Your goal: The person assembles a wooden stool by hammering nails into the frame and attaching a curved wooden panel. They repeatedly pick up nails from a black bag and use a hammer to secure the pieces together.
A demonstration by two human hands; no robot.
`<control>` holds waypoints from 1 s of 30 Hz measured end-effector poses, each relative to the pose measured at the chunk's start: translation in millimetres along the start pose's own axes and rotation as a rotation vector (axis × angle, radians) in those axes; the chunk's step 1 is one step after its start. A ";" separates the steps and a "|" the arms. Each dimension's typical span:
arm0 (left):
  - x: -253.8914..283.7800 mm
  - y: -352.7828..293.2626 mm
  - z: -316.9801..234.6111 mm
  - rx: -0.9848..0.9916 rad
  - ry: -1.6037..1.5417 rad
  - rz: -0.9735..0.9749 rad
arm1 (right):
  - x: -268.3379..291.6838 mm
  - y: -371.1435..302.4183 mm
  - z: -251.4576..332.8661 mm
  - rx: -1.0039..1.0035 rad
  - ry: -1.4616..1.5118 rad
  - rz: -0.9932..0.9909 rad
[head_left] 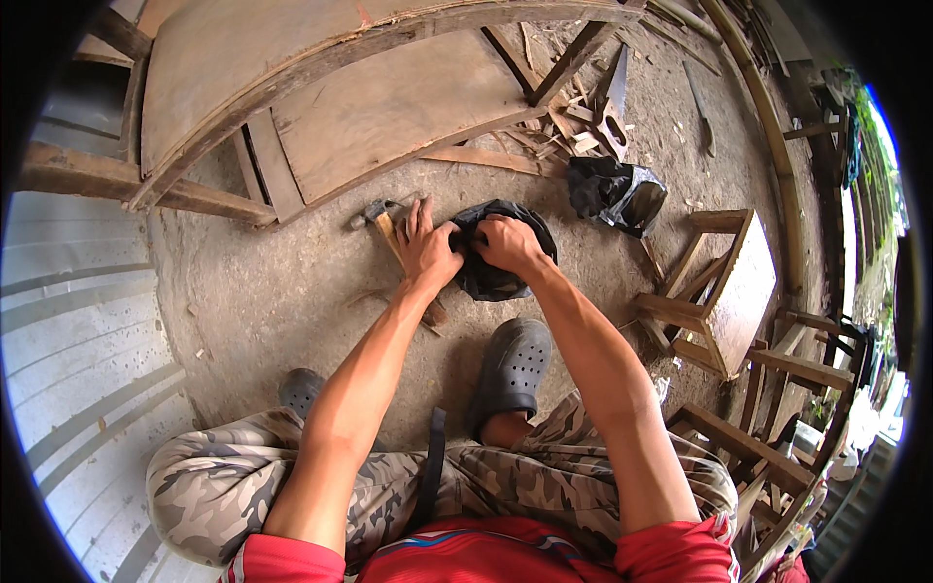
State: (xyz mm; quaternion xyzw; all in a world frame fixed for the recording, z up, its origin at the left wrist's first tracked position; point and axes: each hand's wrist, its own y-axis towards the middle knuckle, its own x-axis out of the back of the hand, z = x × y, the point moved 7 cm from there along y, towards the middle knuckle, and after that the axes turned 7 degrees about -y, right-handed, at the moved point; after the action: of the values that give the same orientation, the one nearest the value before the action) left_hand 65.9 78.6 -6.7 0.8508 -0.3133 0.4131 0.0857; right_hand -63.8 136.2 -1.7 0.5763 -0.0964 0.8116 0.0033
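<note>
"What do you see?"

"I see the left hand (431, 245), fingers partly spread, at the rim of a crumpled black plastic bag (496, 284); the right hand (511, 243) curls into its mouth. I can't tell what either grips."

"And the bag?"

"Down at the dusty brown floor (253, 291), beside a wooden-handled metal hammer (387, 233), beyond a grey perforated clog (513, 364)."
</note>
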 end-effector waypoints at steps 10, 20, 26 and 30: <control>-1.1 2.8 7.8 0.014 -0.007 -0.011 | -8.3 5.7 -7.3 0.013 -0.005 0.073; -6.7 -1.8 -1.3 0.023 -0.008 0.042 | 6.7 5.7 -18.4 -0.057 0.217 0.060; -6.3 -1.9 -10.7 -0.071 0.048 0.010 | 7.8 5.3 -21.0 -0.033 0.223 0.055; -7.7 -3.4 -13.2 -0.141 0.088 0.019 | 7.2 4.6 -23.0 -0.062 0.240 0.067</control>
State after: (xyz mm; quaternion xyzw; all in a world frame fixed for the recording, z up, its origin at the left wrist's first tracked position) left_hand 55.8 90.2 -3.6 0.8205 -0.3457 0.4279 0.1554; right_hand -88.3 134.7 -3.0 0.4708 -0.1397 0.8711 0.0054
